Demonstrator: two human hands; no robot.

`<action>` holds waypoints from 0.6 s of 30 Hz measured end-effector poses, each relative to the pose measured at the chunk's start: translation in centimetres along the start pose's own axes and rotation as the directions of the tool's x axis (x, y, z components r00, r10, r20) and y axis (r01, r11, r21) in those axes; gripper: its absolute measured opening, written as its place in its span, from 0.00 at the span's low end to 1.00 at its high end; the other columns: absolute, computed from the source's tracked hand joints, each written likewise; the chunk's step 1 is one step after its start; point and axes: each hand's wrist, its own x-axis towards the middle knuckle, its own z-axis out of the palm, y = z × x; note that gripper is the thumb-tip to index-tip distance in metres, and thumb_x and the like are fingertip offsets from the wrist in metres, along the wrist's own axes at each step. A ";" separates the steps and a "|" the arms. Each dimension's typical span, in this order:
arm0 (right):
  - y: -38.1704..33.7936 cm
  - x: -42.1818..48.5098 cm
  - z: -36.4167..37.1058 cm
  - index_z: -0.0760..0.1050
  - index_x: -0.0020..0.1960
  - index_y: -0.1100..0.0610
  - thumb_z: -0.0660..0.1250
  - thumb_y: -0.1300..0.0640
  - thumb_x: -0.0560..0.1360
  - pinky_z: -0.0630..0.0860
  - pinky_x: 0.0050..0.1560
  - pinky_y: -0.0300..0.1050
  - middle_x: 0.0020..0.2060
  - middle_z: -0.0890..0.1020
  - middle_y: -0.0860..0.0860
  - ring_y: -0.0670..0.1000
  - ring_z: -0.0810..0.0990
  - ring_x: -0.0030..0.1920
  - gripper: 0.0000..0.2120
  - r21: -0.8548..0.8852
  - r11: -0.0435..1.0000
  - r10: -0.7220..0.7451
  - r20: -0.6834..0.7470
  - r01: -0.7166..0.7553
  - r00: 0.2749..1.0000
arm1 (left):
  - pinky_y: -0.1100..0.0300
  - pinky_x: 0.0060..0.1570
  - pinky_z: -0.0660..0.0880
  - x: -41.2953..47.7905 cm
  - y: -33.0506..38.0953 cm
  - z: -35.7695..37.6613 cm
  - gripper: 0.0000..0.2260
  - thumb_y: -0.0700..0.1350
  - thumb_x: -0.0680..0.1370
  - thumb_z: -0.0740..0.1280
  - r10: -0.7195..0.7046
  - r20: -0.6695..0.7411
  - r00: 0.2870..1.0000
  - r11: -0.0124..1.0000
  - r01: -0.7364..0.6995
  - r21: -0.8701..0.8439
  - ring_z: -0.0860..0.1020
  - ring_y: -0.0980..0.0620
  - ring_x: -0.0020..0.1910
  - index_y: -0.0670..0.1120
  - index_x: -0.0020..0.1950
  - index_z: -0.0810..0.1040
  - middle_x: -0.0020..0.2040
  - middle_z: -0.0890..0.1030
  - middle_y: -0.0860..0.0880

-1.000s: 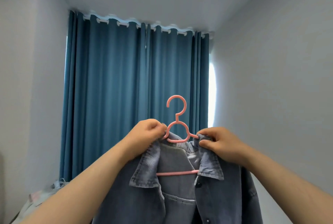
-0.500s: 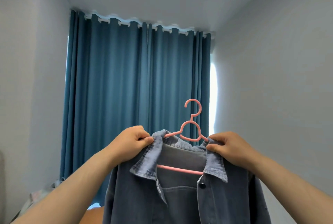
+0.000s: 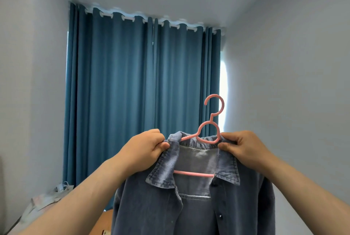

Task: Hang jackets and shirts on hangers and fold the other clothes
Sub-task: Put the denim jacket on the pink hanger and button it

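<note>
Pale surface [image 3: 24,214] at lower left, possibly bed; crumpled light fabric [image 3: 60,187] on it.

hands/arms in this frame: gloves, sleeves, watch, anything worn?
Nothing worn that shows. The left hand and right hand are bare, no gloves, and no rings show on the visible fingers. Both forearms are bare down to the frame edge: no sleeves, watch, bands or markings in view. Upper arms lie out of frame.
</note>
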 end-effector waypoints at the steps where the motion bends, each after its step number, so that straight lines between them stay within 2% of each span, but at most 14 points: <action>1: -0.3 0.2 0.1 0.84 0.48 0.46 0.72 0.58 0.74 0.73 0.48 0.38 0.39 0.85 0.44 0.48 0.81 0.44 0.08 -0.005 1.000 -0.017 -0.014 0.017 1.000 | 0.54 0.44 0.71 0.0 0.0 0.0 0.13 0.52 0.81 0.59 -0.008 -0.006 1.000 1.000 0.008 -0.016 0.73 0.52 0.41 0.50 0.37 0.68 0.41 0.71 0.54; 3: -0.5 0.5 0.3 0.84 0.48 0.46 0.71 0.58 0.75 0.73 0.48 0.37 0.39 0.85 0.43 0.46 0.81 0.43 0.07 -0.019 0.999 -0.039 -0.037 0.038 0.999 | 0.54 0.44 0.71 0.0 -0.3 0.0 0.13 0.52 0.81 0.59 -0.026 -0.003 1.000 0.998 0.026 -0.057 0.73 0.53 0.41 0.51 0.37 0.69 0.40 0.71 0.55; 7: -0.2 0.2 0.3 0.83 0.45 0.46 0.69 0.58 0.76 0.73 0.46 0.37 0.37 0.84 0.42 0.46 0.80 0.41 0.07 -0.045 0.997 -0.061 0.021 0.062 0.998 | 0.56 0.44 0.71 -0.1 -2.2 0.0 0.18 0.55 0.75 0.58 -0.118 -0.039 0.992 0.969 0.106 -0.224 0.74 0.55 0.39 0.43 0.39 0.78 0.37 0.74 0.52; 10: 0.1 -0.1 0.2 0.82 0.46 0.49 0.69 0.55 0.76 0.75 0.45 0.44 0.36 0.84 0.46 0.48 0.79 0.38 0.04 -0.139 0.986 -0.087 0.073 0.096 0.994 | 0.52 0.45 0.72 -0.2 -3.3 -0.3 0.20 0.56 0.74 0.55 -0.172 -0.021 0.985 0.974 0.166 -0.156 0.75 0.50 0.39 0.41 0.38 0.76 0.36 0.76 0.50; 13: -0.2 0.1 0.8 0.80 0.47 0.49 0.68 0.51 0.77 0.74 0.40 0.40 0.37 0.83 0.44 0.45 0.78 0.38 0.04 -0.287 0.935 -0.164 0.177 0.210 0.970 | 0.51 0.46 0.73 1.0 -3.2 -1.8 0.22 0.58 0.75 0.54 -0.142 -0.013 0.990 0.989 0.141 -0.033 0.76 0.47 0.42 0.43 0.41 0.78 0.39 0.78 0.48; 15: -0.5 0.2 0.5 0.79 0.47 0.50 0.67 0.51 0.77 0.73 0.39 0.42 0.36 0.82 0.44 0.46 0.77 0.38 0.04 -0.305 0.929 -0.168 0.150 0.207 0.974 | 0.53 0.43 0.73 1.9 -2.6 -2.9 0.20 0.58 0.77 0.58 -0.106 -0.033 0.994 0.994 0.105 -0.037 0.75 0.48 0.39 0.45 0.36 0.75 0.35 0.77 0.49; 16: -0.6 0.1 0.2 0.79 0.46 0.50 0.68 0.52 0.77 0.73 0.39 0.43 0.36 0.82 0.45 0.46 0.77 0.38 0.03 -0.303 0.935 -0.157 0.120 0.187 0.980 | 0.54 0.39 0.72 2.1 -2.2 -3.2 0.19 0.57 0.78 0.61 -0.101 -0.022 0.995 0.991 0.099 -0.091 0.73 0.50 0.35 0.46 0.33 0.73 0.32 0.75 0.50; 18: -0.5 -0.4 -0.5 0.81 0.46 0.50 0.69 0.54 0.76 0.75 0.41 0.48 0.36 0.83 0.46 0.47 0.78 0.37 0.02 -0.234 0.965 -0.116 0.011 0.115 0.993 | 0.56 0.36 0.69 1.5 -1.0 -3.7 0.19 0.57 0.76 0.64 -0.135 0.101 0.986 0.946 0.158 -0.284 0.70 0.53 0.31 0.45 0.32 0.73 0.29 0.73 0.51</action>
